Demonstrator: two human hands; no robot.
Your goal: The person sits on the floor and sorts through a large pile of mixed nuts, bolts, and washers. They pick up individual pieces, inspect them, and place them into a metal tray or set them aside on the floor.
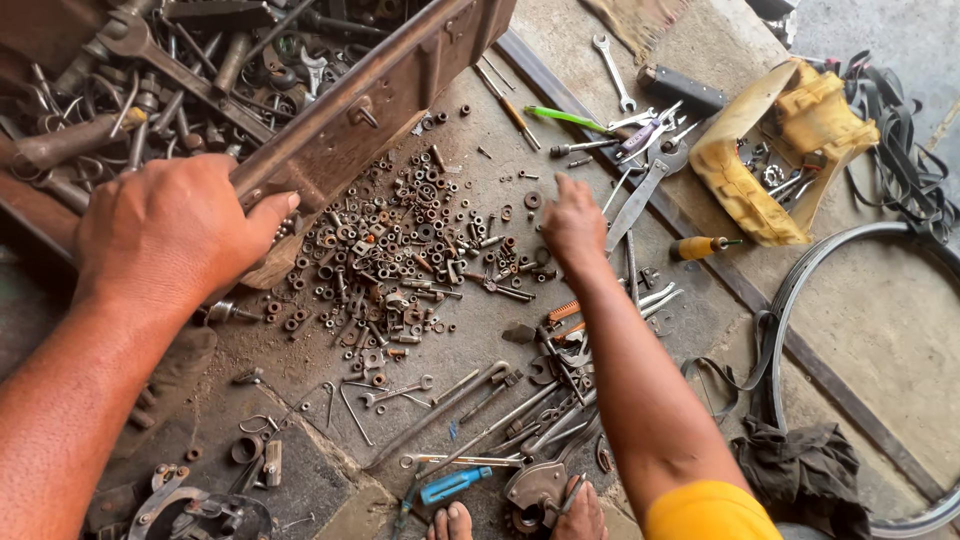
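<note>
My left hand (170, 232) grips the rim of a rusty metal toolbox (400, 85) that is tipped up, full of old wrenches and rods. Below its edge a heap of rusty nuts, bolts and washers (400, 250) is spread on the concrete floor. My right hand (573, 222) reaches into the right side of that heap, fingers curled down among the small parts; whether it holds one I cannot tell.
Spanners and pliers (530, 400) lie near my bare feet (520, 520). A yellow cloth tool pouch (790, 150), a wooden-handled screwdriver (700, 246), a bicycle rim (800, 300), a dark rag (800, 465) and a green-handled tool (565, 118) lie to the right.
</note>
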